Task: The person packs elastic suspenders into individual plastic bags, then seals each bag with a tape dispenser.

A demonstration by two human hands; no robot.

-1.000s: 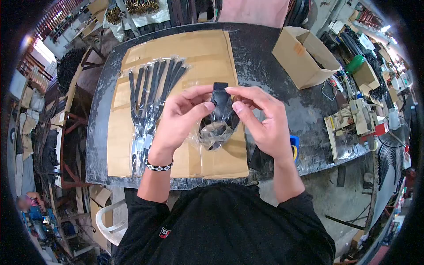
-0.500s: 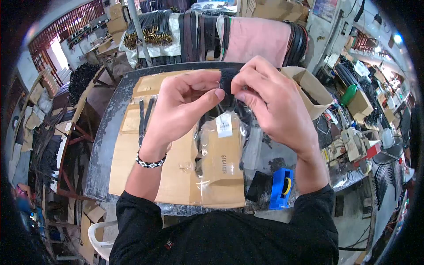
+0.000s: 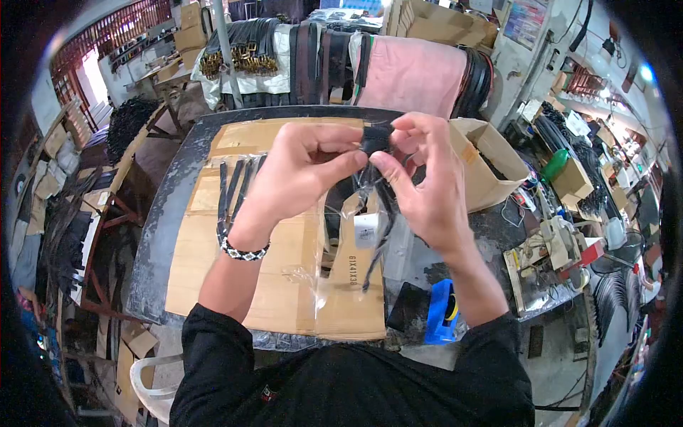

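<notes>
Both hands pinch a black strap-like piece point(image 3: 376, 139), raised above the cardboard sheet point(image 3: 242, 292). My left hand point(image 3: 288, 171) closes on its left edge with thumb and fingers. Gripping the right edge, my right hand point(image 3: 427, 188) has its thumb at the bottom and its fingertips at the top. Thin dark strands hang below the piece, along with clear plastic and a white printed tag point(image 3: 366, 230). What the upper part of the piece looks like behind the fingers is hidden.
More black straps point(image 3: 229, 186) in clear plastic lie left on the cardboard. A blue tape dispenser point(image 3: 442, 313) and a flat black piece point(image 3: 409, 306) are at the near right. An open cardboard box point(image 3: 491, 188) sits at the table's right; belts hang on a rack point(image 3: 320, 60) beyond.
My right hand has come down and turned, its thumb now against the lower part of the black piece. The tag hangs lower, and dark strands show below at the right.
</notes>
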